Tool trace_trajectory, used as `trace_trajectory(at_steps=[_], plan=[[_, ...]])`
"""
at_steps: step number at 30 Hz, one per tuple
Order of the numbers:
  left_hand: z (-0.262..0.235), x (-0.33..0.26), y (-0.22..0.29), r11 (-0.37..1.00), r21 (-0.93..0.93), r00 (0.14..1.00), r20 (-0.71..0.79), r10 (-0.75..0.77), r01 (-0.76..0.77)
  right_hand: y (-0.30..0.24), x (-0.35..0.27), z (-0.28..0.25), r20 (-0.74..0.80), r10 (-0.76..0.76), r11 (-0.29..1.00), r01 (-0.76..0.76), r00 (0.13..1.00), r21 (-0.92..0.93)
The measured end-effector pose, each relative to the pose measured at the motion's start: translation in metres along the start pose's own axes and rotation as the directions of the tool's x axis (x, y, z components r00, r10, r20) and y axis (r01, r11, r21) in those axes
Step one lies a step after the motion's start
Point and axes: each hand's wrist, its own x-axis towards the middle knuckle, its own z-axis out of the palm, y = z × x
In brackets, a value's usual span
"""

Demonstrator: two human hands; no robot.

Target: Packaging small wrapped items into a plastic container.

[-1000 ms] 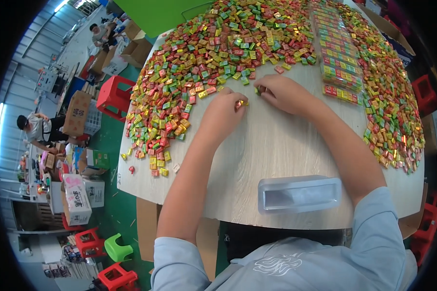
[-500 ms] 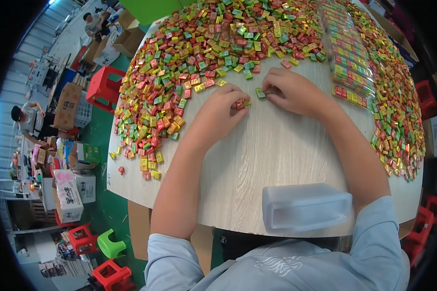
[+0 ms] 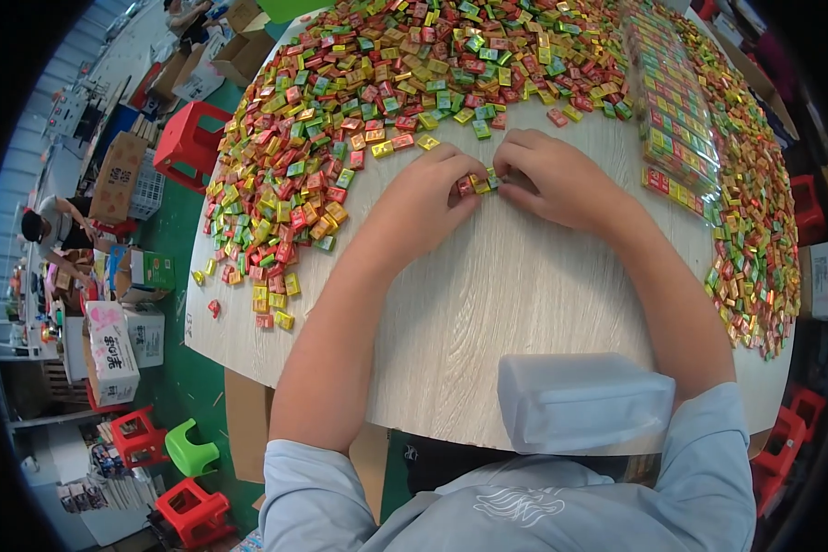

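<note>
The left hand [image 3: 430, 196] and right hand [image 3: 550, 180], fingers curled nearly closed, pinch small wrapped pieces [image 3: 480, 185] between them; uneven pressure could scatter these.

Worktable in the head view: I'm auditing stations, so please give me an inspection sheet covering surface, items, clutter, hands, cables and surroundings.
Surface: pale wood-grain table, bare in the middle.
Job's things: short row of wrapped pieces between the hands; large pile of similar pieces beyond; clear-wrapped packs at right; translucent container at the near edge.
Clutter: stray pieces around the pile's left end, including a red one.
Hands: left hand pinches the row; right hand has its fingertips at the other end, grip partly hidden.
Cables: nothing seen on the table.
Surroundings: stools, cartons and co-workers at left.
</note>
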Motion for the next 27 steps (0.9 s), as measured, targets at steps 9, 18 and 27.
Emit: trace_trajectory(at_steps=[9, 18, 27], plan=[[-0.023, -0.003, -0.005, 0.974, 0.003, 0.963, -0.153, -0.221, 0.224, 0.009, -0.003, 0.001, 0.009, -0.009, 0.997, 0.009, 1.0, 0.077], [-0.027, -0.007, -0.032, 0.768, 0.595, 0.953, -0.295, -0.066, 0.237, 0.014, -0.001, 0.001, 0.034, 0.01, 0.994, -0.014, 0.999, 0.112], [-0.029, -0.006, -0.027, 0.823, 0.473, 0.941, -0.271, -0.202, 0.313, 0.013, -0.002, 0.002, 0.052, 0.042, 0.993, -0.047, 0.998, 0.112]])
